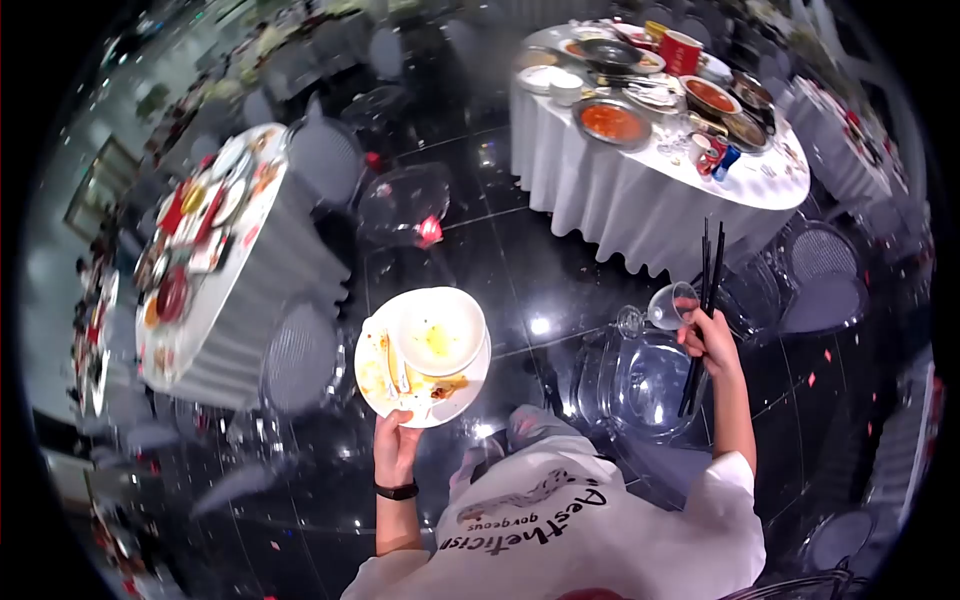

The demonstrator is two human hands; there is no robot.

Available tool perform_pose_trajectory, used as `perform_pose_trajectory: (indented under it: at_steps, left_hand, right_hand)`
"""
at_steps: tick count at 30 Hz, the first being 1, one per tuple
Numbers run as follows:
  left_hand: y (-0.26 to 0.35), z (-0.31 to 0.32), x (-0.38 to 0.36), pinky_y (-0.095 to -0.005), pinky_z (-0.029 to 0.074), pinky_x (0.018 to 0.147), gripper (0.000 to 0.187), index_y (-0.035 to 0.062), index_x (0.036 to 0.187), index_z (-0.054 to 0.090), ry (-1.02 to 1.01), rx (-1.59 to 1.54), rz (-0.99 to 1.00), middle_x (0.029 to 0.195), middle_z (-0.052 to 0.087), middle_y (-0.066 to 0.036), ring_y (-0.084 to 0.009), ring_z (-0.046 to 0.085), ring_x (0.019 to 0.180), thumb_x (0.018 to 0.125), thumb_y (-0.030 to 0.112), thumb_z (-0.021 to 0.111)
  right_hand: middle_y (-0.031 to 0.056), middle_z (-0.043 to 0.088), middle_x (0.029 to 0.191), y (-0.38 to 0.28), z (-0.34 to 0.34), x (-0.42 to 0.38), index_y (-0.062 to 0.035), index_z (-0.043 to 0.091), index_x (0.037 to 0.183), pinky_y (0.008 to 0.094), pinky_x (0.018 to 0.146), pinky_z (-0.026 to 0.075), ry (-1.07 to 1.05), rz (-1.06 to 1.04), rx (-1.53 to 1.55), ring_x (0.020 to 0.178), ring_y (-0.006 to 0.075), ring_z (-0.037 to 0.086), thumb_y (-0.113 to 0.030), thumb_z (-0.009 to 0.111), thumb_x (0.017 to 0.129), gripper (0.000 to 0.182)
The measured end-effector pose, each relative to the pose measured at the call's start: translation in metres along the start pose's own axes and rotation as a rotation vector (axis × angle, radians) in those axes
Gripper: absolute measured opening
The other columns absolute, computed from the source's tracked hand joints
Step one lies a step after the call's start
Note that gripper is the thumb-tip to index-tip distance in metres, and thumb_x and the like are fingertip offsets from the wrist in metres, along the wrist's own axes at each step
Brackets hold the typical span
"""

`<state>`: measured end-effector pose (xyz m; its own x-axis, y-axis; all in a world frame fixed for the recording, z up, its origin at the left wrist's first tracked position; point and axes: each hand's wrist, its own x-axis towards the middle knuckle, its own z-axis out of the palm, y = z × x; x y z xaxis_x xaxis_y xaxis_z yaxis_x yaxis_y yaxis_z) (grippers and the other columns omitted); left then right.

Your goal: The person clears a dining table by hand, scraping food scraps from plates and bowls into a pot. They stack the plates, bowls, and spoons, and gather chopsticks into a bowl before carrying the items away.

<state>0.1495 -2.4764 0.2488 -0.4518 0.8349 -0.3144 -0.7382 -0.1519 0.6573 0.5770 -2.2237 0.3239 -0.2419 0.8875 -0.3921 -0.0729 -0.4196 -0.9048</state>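
My left hand (397,440), with a dark band at the wrist, grips the near rim of a white plate (455,405) smeared with food scraps. A white bowl (440,335) with a little yellowish liquid sits on that plate, and what looks like a white spoon (392,365) lies beside it. My right hand (710,343) is closed around several black chopsticks (713,270), which point upward. A clear stemmed glass (668,308), tipped sideways, is also held in my right hand.
Ahead on the right stands a round table (760,185) laden with dishes, a red bucket (681,53) and cups. Another laden table (240,310) is at left. Transparent chairs (640,385) flank me, and a clear chair (405,205) stands between the tables on the dark tiled floor.
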Motion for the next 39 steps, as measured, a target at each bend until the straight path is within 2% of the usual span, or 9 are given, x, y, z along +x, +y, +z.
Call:
perform_pose_trajectory:
  at_steps: [6,10,14,19,21,26,30,34,39]
  left_hand:
    - [0.037,0.059,0.203,-0.0429,0.048,0.095,0.063,-0.0027,0.134,0.036,-0.134,0.097,-0.126,0.129,0.05,-0.017,-0.0302,0.052,0.117,0.072,-0.006,0.05]
    - [0.028,0.116,0.331,-0.0433,0.045,0.099,0.06,-0.004,0.133,0.038,-0.161,0.134,-0.167,0.13,0.05,-0.016,-0.0302,0.052,0.117,0.073,-0.006,0.048]
    - [0.018,0.175,0.444,-0.0415,0.045,0.098,0.058,-0.0035,0.131,0.041,-0.128,0.134,-0.222,0.129,0.051,-0.015,-0.0291,0.053,0.116,0.074,-0.004,0.05]
    - [0.013,0.252,0.597,-0.0403,0.045,0.099,0.06,-0.0023,0.133,0.04,-0.195,0.156,-0.283,0.13,0.051,-0.015,-0.0283,0.052,0.117,0.074,-0.002,0.051]
    - [0.008,0.272,0.652,-0.0403,0.045,0.099,0.061,-0.0025,0.133,0.039,-0.224,0.166,-0.297,0.129,0.051,-0.015,-0.0281,0.052,0.118,0.073,-0.002,0.05]
    - [0.003,0.333,0.775,-0.04,0.045,0.099,0.061,-0.003,0.133,0.039,-0.251,0.228,-0.33,0.129,0.052,-0.015,-0.0282,0.053,0.117,0.073,-0.003,0.051]
    - [0.001,0.391,0.855,-0.0399,0.045,0.099,0.066,-0.0031,0.135,0.035,-0.301,0.212,-0.404,0.132,0.049,-0.015,-0.0284,0.052,0.118,0.071,-0.006,0.052]
    - [-0.015,0.442,0.917,-0.0396,0.045,0.099,0.066,-0.0028,0.135,0.035,-0.38,0.23,-0.456,0.131,0.049,-0.015,-0.029,0.051,0.119,0.072,-0.006,0.052]
    - [-0.046,0.482,0.969,-0.0404,0.044,0.099,0.064,-0.0015,0.135,0.036,-0.349,0.28,-0.485,0.131,0.049,-0.015,-0.0288,0.051,0.119,0.072,-0.007,0.049]
  right_hand:
    - [0.009,0.054,0.058,-0.016,0.009,0.117,0.0037,0.055,0.108,0.0215,0.035,0.024,0.227,-0.021,0.102,0.036,0.0049,0.028,-0.012,0.048,0.083,0.03]
    - [0.0071,0.054,0.058,-0.04,-0.024,0.255,0.0008,0.057,0.101,0.0212,0.036,0.024,0.425,-0.109,0.172,0.036,0.005,0.028,-0.016,0.052,0.084,0.025]
    - [0.0072,0.054,0.06,-0.035,-0.096,0.435,-0.0024,0.052,0.084,0.0226,0.037,0.026,0.633,-0.17,0.294,0.038,0.0068,0.03,-0.016,0.056,0.082,0.014]
    - [0.016,0.061,0.07,-0.062,-0.143,0.603,-0.0008,0.048,0.09,0.0271,0.039,0.033,0.943,-0.177,0.536,0.044,0.0142,0.043,-0.015,0.058,0.077,0.022]
    - [0.0222,0.064,0.077,-0.073,-0.155,0.648,0.0008,0.047,0.096,0.0293,0.037,0.035,1.016,-0.159,0.563,0.038,0.0173,0.043,-0.015,0.058,0.077,0.026]
    - [0.023,0.064,0.077,-0.071,-0.168,0.715,0.0032,0.047,0.098,0.0274,0.036,0.033,1.155,-0.127,0.624,0.039,0.0147,0.041,-0.016,0.057,0.08,0.028]
    - [0.0155,0.061,0.069,-0.091,-0.16,0.733,-0.0057,0.05,0.108,0.0255,0.035,0.028,1.241,-0.104,0.545,0.036,0.0122,0.035,-0.034,0.065,0.083,0.04]
    - [0.0082,0.053,0.066,-0.092,-0.143,0.737,-0.0074,0.05,0.113,0.0251,0.034,0.027,1.352,-0.104,0.481,0.037,0.0118,0.035,-0.05,0.067,0.08,0.056]
    - [-0.003,0.037,0.054,-0.094,-0.131,0.734,-0.0113,0.042,0.089,0.0236,0.033,0.024,1.544,-0.17,0.554,0.036,0.008,0.032,-0.05,0.066,0.081,0.046]
